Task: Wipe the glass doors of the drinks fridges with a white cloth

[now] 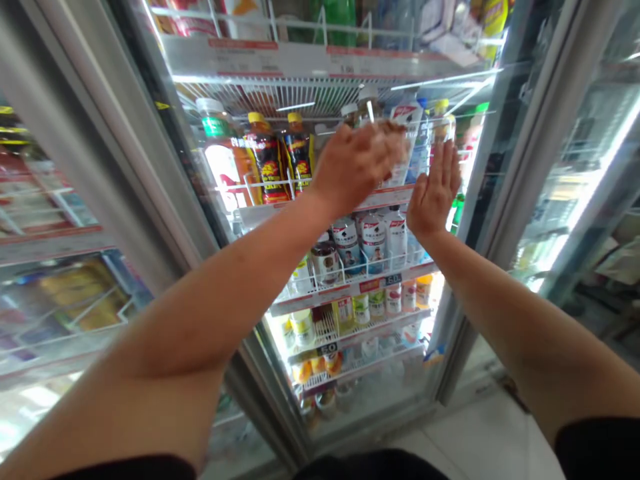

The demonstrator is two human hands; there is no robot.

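I stand before a lit drinks cooler [280, 60] with wire shelves. My left hand [353, 167] reaches up to the second shelf, in front of clear and white-labelled bottles [407, 123]; it is smeared by motion, so its fingers are unclear. My right hand [435, 190] is held flat beside it, fingers stretched upward and together, palm toward the bottles, holding nothing. Whether it touches glass I cannot tell. Two dark bottles with yellow caps [267, 163] stand to the left of my left hand.
Below the hands is a shelf of cans and white bottles [373, 240], then shelves of small bottles [375, 303]. A second cooler [60, 280] stands at the left. A glass door and its frame [500, 173] rise at the right. Pale floor tiles [480, 440] lie below.
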